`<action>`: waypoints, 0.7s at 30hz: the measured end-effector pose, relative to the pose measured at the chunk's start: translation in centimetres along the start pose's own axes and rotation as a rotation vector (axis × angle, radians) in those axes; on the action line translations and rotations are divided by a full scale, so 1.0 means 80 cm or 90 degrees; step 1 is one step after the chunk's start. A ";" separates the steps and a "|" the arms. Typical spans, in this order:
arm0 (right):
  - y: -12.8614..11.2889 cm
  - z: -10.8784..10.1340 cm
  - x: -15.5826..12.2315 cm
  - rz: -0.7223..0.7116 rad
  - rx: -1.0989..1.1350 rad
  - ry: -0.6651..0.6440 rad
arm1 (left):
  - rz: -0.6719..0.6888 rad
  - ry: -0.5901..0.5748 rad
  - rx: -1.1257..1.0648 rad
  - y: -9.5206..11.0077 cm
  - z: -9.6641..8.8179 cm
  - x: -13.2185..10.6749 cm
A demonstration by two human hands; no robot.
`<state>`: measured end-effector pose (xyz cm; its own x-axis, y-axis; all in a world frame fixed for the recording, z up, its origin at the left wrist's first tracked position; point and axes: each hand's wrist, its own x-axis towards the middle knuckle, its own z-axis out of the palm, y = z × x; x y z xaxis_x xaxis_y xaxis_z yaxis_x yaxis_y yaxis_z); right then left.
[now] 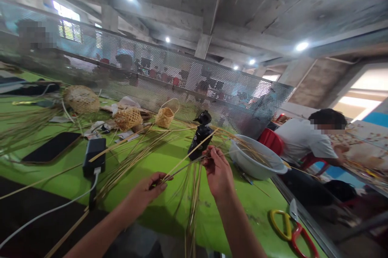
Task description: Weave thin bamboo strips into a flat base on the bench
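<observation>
My left hand (153, 187) is closed in a pinch around the near ends of thin bamboo strips (182, 168), low over the green tabletop. Up and to the right, the fingers of my right hand (218, 171) close on the other part of the strips, which run taut and slanting between both hands. Just behind my right hand stands a black spray bottle (200, 139), partly crossed by a pale strip. More loose strips (193, 209) hang down over the table between my forearms.
A white basin (254, 161) holding strips stands right, with yellow-and-red-handled scissors (292, 225) near the table edge. Left are a phone (53, 147), a power bank (94, 155) with a white cable, and woven baskets (81, 99). A perforated metal screen (169, 72) runs behind; a person (298, 139) sits right.
</observation>
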<state>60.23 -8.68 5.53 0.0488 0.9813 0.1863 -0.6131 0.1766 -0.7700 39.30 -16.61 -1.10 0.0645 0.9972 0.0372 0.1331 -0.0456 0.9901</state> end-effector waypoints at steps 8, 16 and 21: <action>-0.014 -0.003 0.006 -0.039 -0.035 -0.017 | -0.048 -0.054 -0.075 0.004 -0.002 -0.005; -0.020 -0.013 0.013 -0.051 -0.025 0.017 | -0.067 -0.045 -0.111 -0.002 -0.006 0.000; -0.016 -0.015 0.014 -0.014 -0.037 0.028 | -0.054 -0.070 -0.137 -0.013 -0.004 0.001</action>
<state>62.02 -7.72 5.96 0.0964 0.9794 0.1774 -0.5647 0.2006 -0.8005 38.88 -16.45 -2.09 0.1713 0.9839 -0.0509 -0.0700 0.0637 0.9955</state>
